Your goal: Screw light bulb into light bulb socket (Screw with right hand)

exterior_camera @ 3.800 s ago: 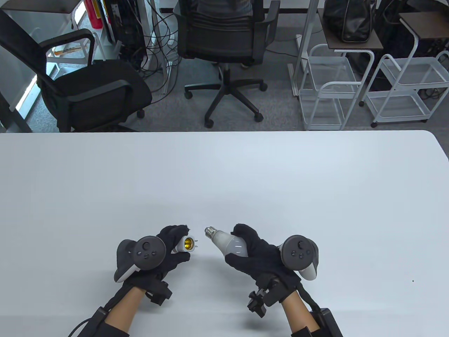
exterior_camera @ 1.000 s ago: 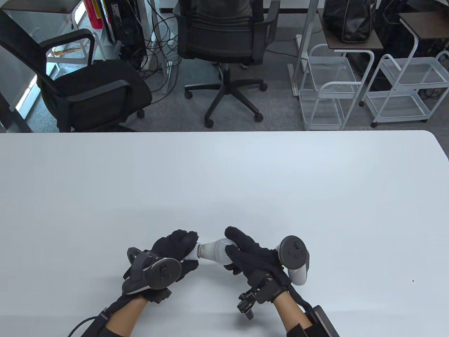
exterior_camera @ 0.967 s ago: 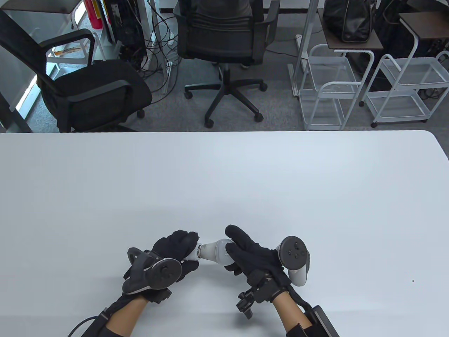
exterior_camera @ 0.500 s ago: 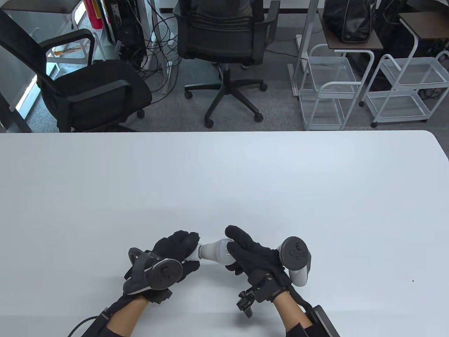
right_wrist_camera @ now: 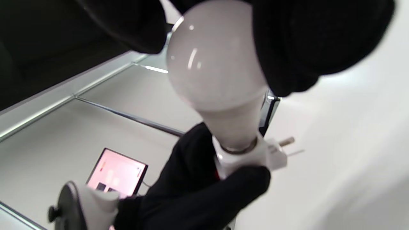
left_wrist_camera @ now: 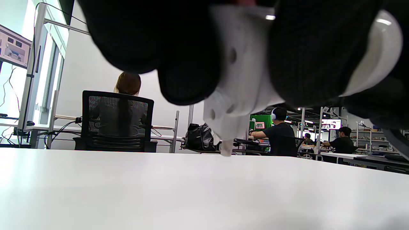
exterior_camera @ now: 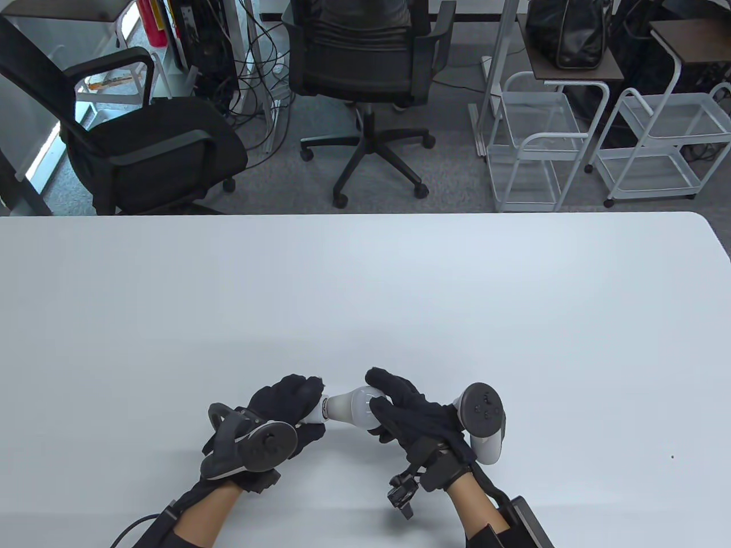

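Note:
My left hand [exterior_camera: 285, 408] grips the white plug-in socket [exterior_camera: 316, 412] just above the table's near edge. The socket also shows close up in the left wrist view [left_wrist_camera: 238, 83], its plug pins pointing down toward the table. My right hand [exterior_camera: 400, 411] grips the round end of the white light bulb [exterior_camera: 351, 406]. The bulb lies about level, its base inside the socket mouth, seen in the right wrist view [right_wrist_camera: 217, 76] where only a thin metal ring shows at the socket [right_wrist_camera: 252, 156]. The two hands sit close together, fingers nearly touching.
The white table [exterior_camera: 365, 297] stretches wide beyond the hands. Behind its far edge stand black office chairs [exterior_camera: 360, 63] and white wire carts [exterior_camera: 537, 148] on the floor. A small dark speck [exterior_camera: 672, 456] lies on the table at the right.
The hands came together and the bulb's base went into the socket. In the last second my right hand has rolled slightly on the bulb; the left hand holds still.

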